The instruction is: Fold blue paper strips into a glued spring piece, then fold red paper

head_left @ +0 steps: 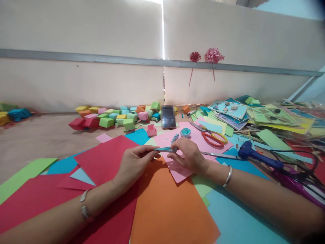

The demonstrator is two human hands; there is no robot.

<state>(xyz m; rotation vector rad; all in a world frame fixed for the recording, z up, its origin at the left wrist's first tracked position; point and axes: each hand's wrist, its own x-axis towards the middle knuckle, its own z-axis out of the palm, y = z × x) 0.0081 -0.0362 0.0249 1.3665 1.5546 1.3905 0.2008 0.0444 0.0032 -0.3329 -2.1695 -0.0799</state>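
An orange sheet (170, 210) spread across the foreground as a person's left hand (133, 162) and right hand (190, 154) pinched opposite ends of a folded blue paper (164, 149), its long axis crosswise between them; a blue paper box (186, 132) sat beyond.
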